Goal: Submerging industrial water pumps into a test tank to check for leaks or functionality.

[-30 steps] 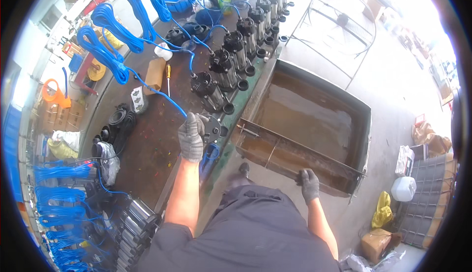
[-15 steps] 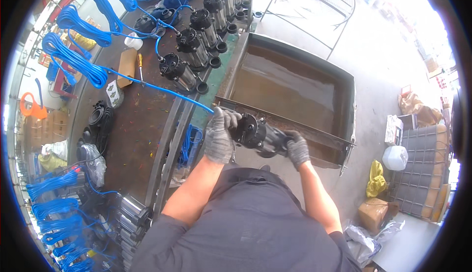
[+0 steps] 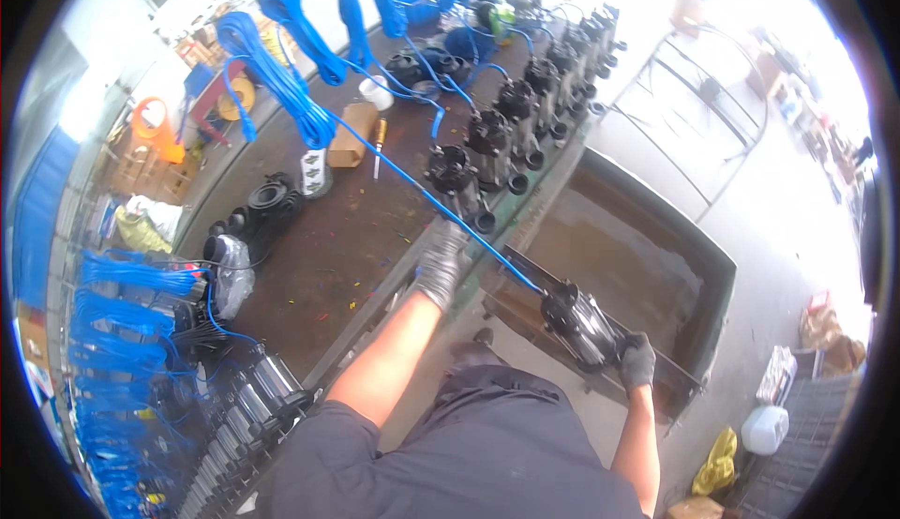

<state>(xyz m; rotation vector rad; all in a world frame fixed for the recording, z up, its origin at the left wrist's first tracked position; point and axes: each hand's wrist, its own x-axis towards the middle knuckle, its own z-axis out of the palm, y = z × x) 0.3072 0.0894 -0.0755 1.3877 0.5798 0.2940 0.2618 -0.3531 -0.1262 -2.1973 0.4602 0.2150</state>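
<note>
My right hand (image 3: pixel 637 361), in a grey work glove, grips the lower end of a submersible pump (image 3: pixel 581 325) with a black top and a shiny metal body. The pump lies tilted over the near edge of a water tank. A blue cable (image 3: pixel 427 193) runs from its top across the bench to a hanging coil (image 3: pixel 281 78). My left hand (image 3: pixel 442 261), gloved too, is off the pump at the bench edge, beside the nearest standing pump (image 3: pixel 454 177). Motion blurs its fingers.
Several similar pumps stand in a row along the bench edge. The metal tank (image 3: pixel 647 256) holds brownish water. On the bench (image 3: pixel 328 238) lie a screwdriver (image 3: pixel 380 147), a cardboard piece (image 3: pixel 352 135) and black rings (image 3: pixel 267 198). More pumps (image 3: pixel 248 406) with blue cables fill the lower left.
My left hand has let go of the pump and moved to the bench edge. My right hand still holds the pump, now over the tank's near edge. The view has turned.
</note>
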